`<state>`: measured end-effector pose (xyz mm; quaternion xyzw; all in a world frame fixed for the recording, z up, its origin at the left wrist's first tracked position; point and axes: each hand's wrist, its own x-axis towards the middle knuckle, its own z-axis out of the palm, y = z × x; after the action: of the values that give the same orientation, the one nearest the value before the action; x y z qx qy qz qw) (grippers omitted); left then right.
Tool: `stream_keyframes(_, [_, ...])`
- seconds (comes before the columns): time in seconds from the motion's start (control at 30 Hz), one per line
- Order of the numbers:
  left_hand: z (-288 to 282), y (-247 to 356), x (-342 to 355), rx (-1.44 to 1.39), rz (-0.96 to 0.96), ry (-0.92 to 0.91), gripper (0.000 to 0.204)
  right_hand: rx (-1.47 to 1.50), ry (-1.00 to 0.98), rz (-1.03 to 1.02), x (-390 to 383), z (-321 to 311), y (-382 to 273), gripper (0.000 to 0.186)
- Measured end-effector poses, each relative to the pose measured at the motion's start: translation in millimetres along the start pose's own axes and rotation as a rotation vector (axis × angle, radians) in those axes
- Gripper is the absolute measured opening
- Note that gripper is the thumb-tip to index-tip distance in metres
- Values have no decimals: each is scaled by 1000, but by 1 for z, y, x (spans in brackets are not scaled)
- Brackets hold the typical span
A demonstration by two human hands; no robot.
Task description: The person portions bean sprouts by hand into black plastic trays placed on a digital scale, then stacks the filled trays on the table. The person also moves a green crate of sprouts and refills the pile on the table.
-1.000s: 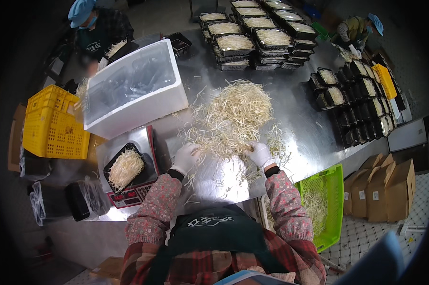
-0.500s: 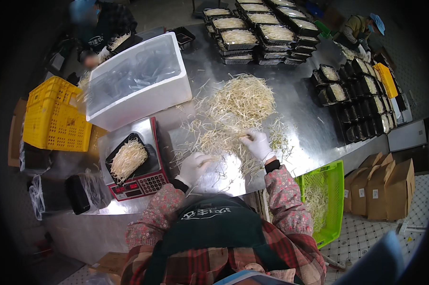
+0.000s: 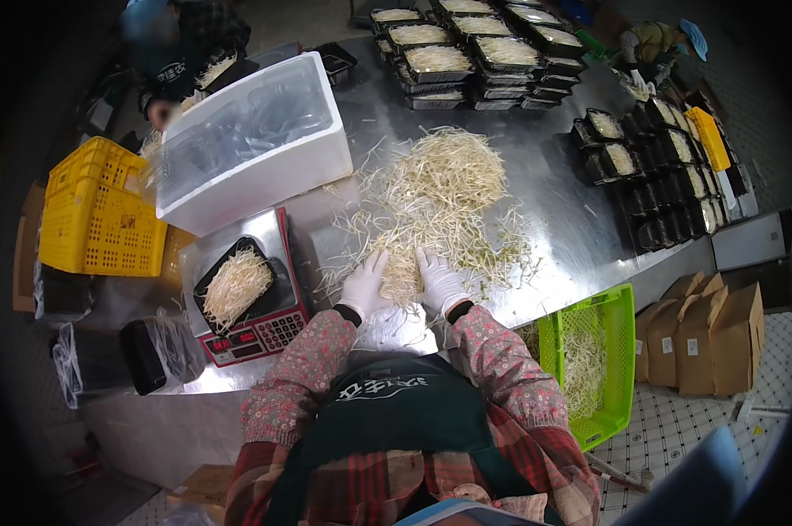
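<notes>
Loose bean sprouts [image 3: 453,171] lie heaped on the metal table, with a smaller bunch between my two hands. My left hand [image 3: 363,286], in a white glove, rests along the left side of that bunch, fingers stretched forward. On its right side my right hand [image 3: 440,280], gloved too, touches the sprouts with fingers extended and spread. Neither hand is wrapped round anything. To the left, a black tray [image 3: 269,302] filled with bean sprouts sits on a red digital scale [image 3: 278,331]. The undersides of both hands are hidden.
A white foam box [image 3: 264,180] with clear plastic lids stands behind the scale, beside a yellow crate [image 3: 102,210]. Filled trays [image 3: 440,61] are stacked at the back, more trays [image 3: 668,193] at right. A green basket [image 3: 631,351] stands below the right edge. Two other people work at the far side.
My right hand has moved left and toward me, and my left hand slightly right and forward. They now flank a gathered bunch of sprouts.
</notes>
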<state>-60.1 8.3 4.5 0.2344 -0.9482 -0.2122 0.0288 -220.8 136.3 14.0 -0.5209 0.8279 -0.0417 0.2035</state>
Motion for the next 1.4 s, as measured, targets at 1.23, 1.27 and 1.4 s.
stream_keyframes(1.23, [29,-45,-10,-128,80,47,20,386,201,99,-13,9,73,24])
stream_keyframes(1.27, [24,-47,-15,-145,101,60,20,444,231,144,-15,0,84,25])
stream_keyframes(1.4, [-3,-31,-27,-196,218,86,26,671,342,129,-16,-43,69,30])
